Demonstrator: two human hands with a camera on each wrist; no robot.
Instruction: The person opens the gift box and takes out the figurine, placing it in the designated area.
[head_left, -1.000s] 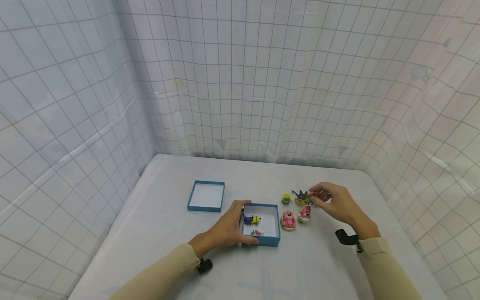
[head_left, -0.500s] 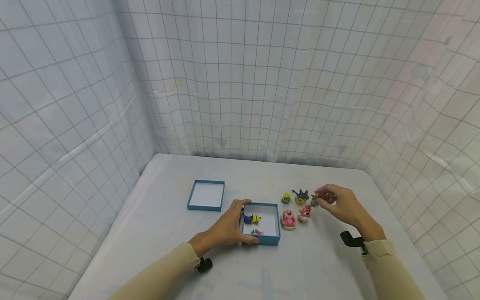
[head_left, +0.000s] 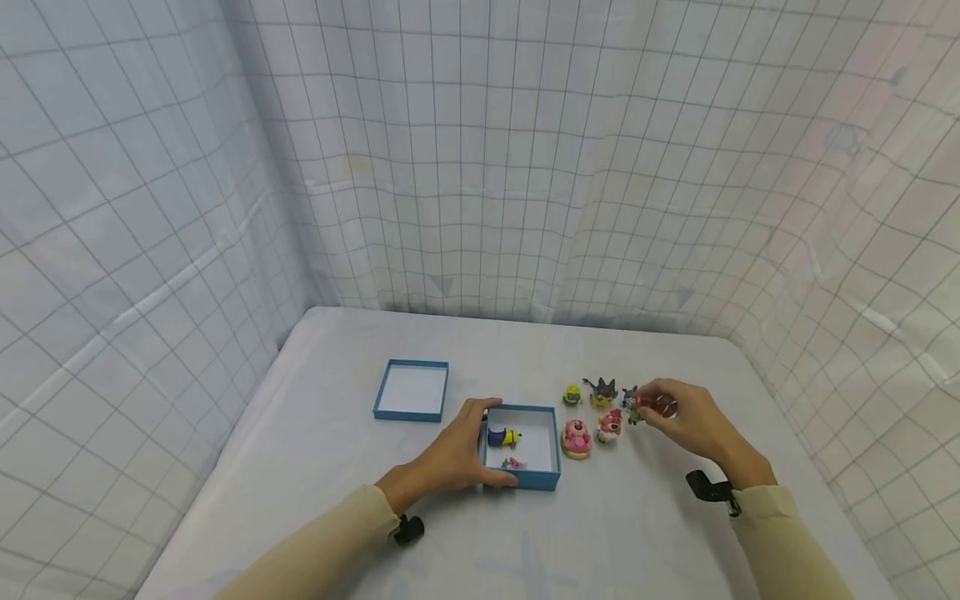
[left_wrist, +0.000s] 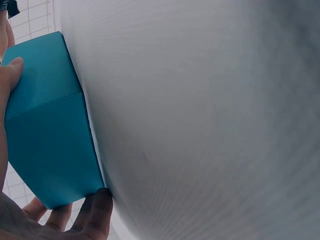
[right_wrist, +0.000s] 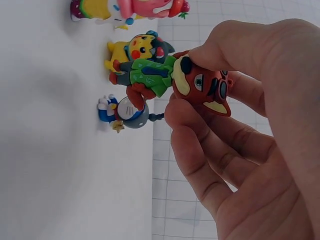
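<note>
My left hand (head_left: 450,458) grips the blue box (head_left: 536,481) at its left side, thumb on the front wall and fingers round the back. Inside lie a yellow-and-purple figurine (head_left: 504,437) and a small pink-and-green one. Thumb and fingertips of my right hand (head_left: 686,417) pinch a fox figurine (right_wrist: 155,75) by its red-brown head; it wears a green shirt and dark tie. Just behind it stand a blue-and-grey figurine (right_wrist: 130,110) and a yellow one with a dark hood (right_wrist: 142,47). In the left wrist view the box (left_wrist: 50,145) hides its contents.
A blue-rimmed lid (head_left: 411,415) lies inside up, left of and behind the box. Right of the box are a pink bear figurine (head_left: 577,438), a pink-and-white figurine (head_left: 610,426) and a small yellow one (head_left: 572,395). A gridded curtain (head_left: 480,167) surrounds the white table.
My right hand has moved right and slightly nearer, with the fox figurine between its fingers. The blue-and-grey figurine has come into sight behind it. My left hand and the box stay put.
</note>
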